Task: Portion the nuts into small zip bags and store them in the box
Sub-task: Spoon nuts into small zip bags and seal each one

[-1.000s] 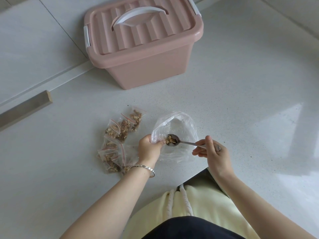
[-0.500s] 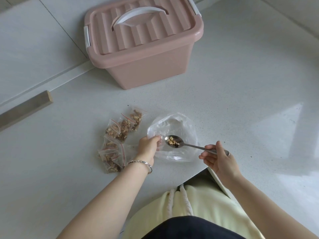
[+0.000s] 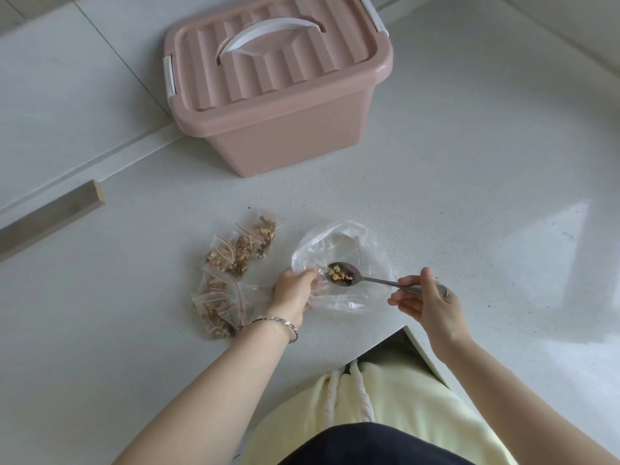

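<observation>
A metal spoon [image 3: 365, 279] carries a small heap of nut pieces [image 3: 339, 274] over a large clear plastic bag [image 3: 355, 250] lying on the white counter. My right hand [image 3: 423, 298] pinches the spoon's handle end. My left hand [image 3: 292, 292] grips the clear bag's left edge. Whether it also holds a small zip bag I cannot tell. Several filled small zip bags with red seals [image 3: 231, 263] lie in a loose pile just left of my left hand. The pink lidded storage box [image 3: 278, 95] stands closed at the back of the counter.
A wooden strip [image 3: 50, 219] lies at the far left along the wall line. The counter's front edge [image 3: 382, 340] has a corner right under my hands. My pale yellow top fills the lower middle of the view.
My right hand has drawn the loaded spoon out of the clear bag and back to the right. The clear bag has sunk flatter on the counter while my left hand keeps its edge.
</observation>
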The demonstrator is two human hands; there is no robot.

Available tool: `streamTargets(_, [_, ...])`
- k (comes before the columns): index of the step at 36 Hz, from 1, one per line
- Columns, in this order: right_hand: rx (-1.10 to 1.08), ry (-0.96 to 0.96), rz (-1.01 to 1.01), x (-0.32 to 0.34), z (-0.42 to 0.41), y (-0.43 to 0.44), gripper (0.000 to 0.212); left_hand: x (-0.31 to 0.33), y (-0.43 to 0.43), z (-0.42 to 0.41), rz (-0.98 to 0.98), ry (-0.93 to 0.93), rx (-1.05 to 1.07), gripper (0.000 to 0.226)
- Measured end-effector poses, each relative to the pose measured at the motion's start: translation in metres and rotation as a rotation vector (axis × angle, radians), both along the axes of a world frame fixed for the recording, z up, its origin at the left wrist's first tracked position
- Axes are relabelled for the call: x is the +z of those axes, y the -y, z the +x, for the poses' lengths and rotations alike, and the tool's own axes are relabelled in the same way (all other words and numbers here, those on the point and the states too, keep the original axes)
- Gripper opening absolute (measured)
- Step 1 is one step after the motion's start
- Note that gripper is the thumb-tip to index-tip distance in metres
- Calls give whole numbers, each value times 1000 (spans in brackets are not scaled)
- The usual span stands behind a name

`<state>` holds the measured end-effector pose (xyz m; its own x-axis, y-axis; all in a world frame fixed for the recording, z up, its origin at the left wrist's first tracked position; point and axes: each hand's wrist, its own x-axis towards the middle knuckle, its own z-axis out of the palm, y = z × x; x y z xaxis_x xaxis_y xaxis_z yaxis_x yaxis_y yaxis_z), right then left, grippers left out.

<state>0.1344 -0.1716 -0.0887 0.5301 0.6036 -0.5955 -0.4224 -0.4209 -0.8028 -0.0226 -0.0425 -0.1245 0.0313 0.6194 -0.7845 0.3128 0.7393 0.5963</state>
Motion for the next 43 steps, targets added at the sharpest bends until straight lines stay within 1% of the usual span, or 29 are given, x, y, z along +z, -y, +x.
streamTargets(2, [-30,-13,12,3,2,1,45,-1,-2,4,-5,-6,6,10])
streamTargets(5, [-109,1,39,8,9,3,45,4,-6,15,-28,58,26,19])
streamTargets(8, [-209,33,73,15,17,4,45,12,-10,31,-35,132,46,16])
streamTargets(10, [-271,54,98,22,21,4,45,16,-13,43,-12,147,8,14])
streamTargets(12, [-304,64,115,27,24,2,44,17,-16,51,33,143,-63,25])
streamTargets(14, [-301,74,124,32,25,0,44,21,-19,55,106,98,-143,34])
streamTargets(16, [-287,85,125,34,25,-2,45,26,-21,54,182,18,-235,52])
streamTargets(17, [-278,92,124,35,25,-2,45,30,-20,50,230,-52,-303,61])
streamTargets(19, [-258,104,121,36,23,-4,45,42,-16,37,382,-187,-423,70])
streamTargets(20, [-247,107,121,36,22,-4,45,51,-13,27,479,-233,-473,70])
streamTargets(22, [-222,112,120,37,19,-5,45,64,-6,2,710,-331,-583,61])
streamTargets(24, [-195,119,119,37,15,-6,45,68,0,-27,914,-498,-667,50])
streamTargets(25, [-181,120,119,37,12,-7,45,66,3,-42,960,-596,-671,47])
streamTargets(27, [-153,116,120,36,8,-8,44,60,11,-69,911,-744,-645,49])
streamTargets(29, [-126,104,123,36,2,-10,44,54,18,-89,797,-799,-608,50])
streamTargets(31, [-98,93,126,37,-4,-13,44,49,24,-101,714,-774,-544,45])
streamTargets(33, [-72,86,126,39,-9,-15,44,46,30,-105,693,-684,-483,34])
streamTargets(35, [-49,84,124,41,-12,-17,45,45,36,-104,716,-595,-429,27])
streamTargets(37, [-31,88,117,42,-14,-17,45,43,39,-101,795,-564,-406,21])
streamTargets(40, [-21,98,110,45,-14,-16,45,39,39,-93,971,-560,-521,23])
streamTargets(43, [-19,112,91,47,-11,-14,45,43,35,-87,1003,-523,-778,27])
